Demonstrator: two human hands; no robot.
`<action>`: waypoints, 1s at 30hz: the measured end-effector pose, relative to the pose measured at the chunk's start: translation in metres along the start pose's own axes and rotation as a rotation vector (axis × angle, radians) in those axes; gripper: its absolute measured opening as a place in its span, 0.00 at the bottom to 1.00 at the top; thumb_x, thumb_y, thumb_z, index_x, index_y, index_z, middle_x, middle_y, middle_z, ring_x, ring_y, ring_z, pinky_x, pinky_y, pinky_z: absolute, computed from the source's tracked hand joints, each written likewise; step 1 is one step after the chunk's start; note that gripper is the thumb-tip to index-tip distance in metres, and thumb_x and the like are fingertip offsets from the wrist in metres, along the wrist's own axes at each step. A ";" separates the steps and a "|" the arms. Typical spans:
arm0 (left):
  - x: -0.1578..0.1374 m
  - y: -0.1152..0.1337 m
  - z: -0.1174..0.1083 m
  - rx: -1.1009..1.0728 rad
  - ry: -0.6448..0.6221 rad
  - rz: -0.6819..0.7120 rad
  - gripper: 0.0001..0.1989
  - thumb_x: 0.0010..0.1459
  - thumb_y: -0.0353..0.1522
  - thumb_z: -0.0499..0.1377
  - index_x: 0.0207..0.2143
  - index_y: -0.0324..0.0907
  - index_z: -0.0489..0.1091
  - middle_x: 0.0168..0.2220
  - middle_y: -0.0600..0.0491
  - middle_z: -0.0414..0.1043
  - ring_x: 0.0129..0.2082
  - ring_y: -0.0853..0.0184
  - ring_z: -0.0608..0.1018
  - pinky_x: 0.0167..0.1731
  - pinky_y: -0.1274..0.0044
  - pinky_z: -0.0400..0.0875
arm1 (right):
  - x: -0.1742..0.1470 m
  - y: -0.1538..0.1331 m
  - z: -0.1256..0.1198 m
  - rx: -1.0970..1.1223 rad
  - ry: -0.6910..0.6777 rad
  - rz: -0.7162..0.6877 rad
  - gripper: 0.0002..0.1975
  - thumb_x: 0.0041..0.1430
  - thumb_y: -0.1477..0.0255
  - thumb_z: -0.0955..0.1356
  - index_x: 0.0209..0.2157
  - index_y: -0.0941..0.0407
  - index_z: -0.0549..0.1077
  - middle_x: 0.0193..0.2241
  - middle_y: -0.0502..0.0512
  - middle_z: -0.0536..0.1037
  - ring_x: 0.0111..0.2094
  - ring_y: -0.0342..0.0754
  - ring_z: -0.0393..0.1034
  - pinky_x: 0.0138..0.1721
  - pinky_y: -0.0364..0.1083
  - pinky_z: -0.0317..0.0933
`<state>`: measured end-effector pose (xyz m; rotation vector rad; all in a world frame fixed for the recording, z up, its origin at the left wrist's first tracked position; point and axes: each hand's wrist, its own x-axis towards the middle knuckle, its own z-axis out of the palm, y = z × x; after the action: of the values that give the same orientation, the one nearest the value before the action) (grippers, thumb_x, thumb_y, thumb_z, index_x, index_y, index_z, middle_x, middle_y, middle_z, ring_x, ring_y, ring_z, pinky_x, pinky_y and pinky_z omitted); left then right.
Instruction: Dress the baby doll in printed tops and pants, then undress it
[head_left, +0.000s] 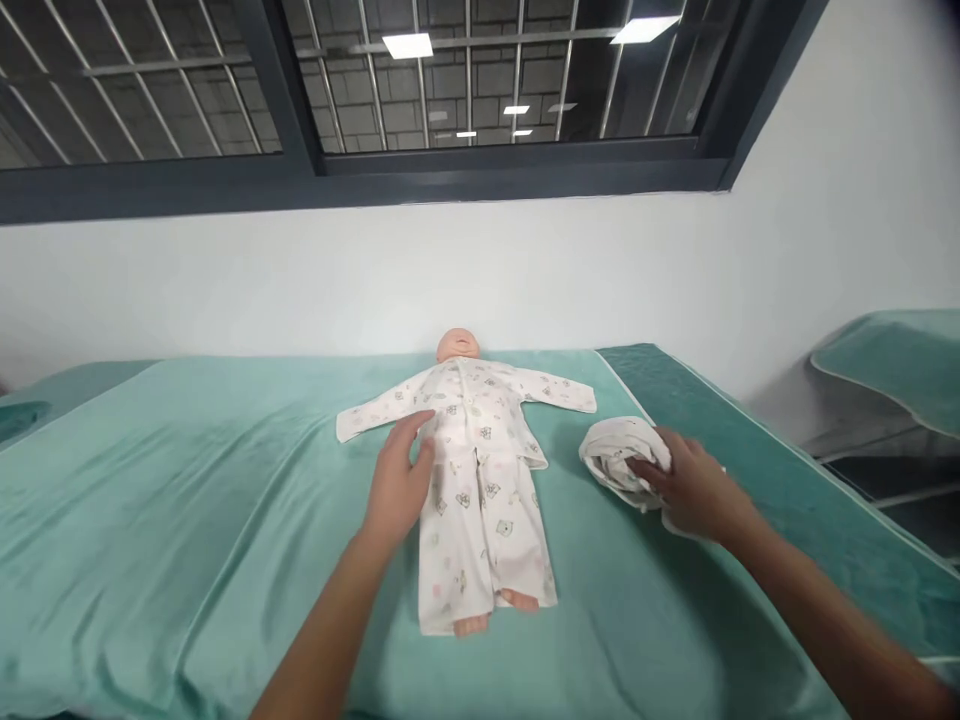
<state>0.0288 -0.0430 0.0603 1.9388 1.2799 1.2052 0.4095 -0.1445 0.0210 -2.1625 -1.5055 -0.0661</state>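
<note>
A baby doll [458, 345] lies on its back in the middle of the bed, head toward the wall. It wears a white patterned long-sleeved top [480, 410] and matching trousers [487, 530], with its feet just showing at the hems. My left hand [401, 475] is at the doll's left-hand side in view, thumb and fingers apart, beside or lightly over the edge of the top; contact is unclear. To the right of the doll, my right hand [694, 485] grips a bunched white patterned cloth [619, 450], its fingers pressed into the folds.
A green sheet [225, 480] with shallow wrinkles covers the bed, and a darker green layer [787, 500] runs along the right side. Behind stand a white wall [360, 280] and a dark-framed window [495, 175] with bars. Another green padded surface [900, 360] juts in at the far right.
</note>
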 end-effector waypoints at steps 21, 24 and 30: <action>0.149 -0.032 0.063 0.113 -0.066 -0.036 0.18 0.63 0.33 0.48 0.49 0.44 0.74 0.57 0.49 0.71 0.58 0.60 0.71 0.60 0.67 0.63 | 0.141 -0.227 0.110 0.841 -0.178 -0.176 0.15 0.63 0.65 0.62 0.49 0.53 0.71 0.51 0.55 0.74 0.55 0.53 0.64 0.57 0.55 0.57; 0.150 -0.031 0.063 0.050 -0.023 -0.120 0.16 0.62 0.33 0.51 0.47 0.44 0.74 0.57 0.50 0.70 0.58 0.60 0.71 0.59 0.67 0.64 | 0.140 -0.223 0.110 0.846 -0.202 -0.233 0.16 0.64 0.66 0.62 0.50 0.52 0.72 0.53 0.53 0.73 0.56 0.52 0.64 0.58 0.54 0.57; 0.148 -0.028 0.063 -0.109 0.025 -0.201 0.11 0.60 0.34 0.55 0.41 0.45 0.75 0.56 0.53 0.70 0.56 0.64 0.73 0.57 0.72 0.66 | 0.138 -0.221 0.109 0.827 -0.201 -0.277 0.15 0.64 0.66 0.62 0.50 0.50 0.73 0.55 0.51 0.73 0.57 0.51 0.64 0.58 0.53 0.57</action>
<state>0.0952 0.1060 0.0662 1.6791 1.3564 1.1751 0.2403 0.0790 0.0509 -1.3243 -1.5549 0.5911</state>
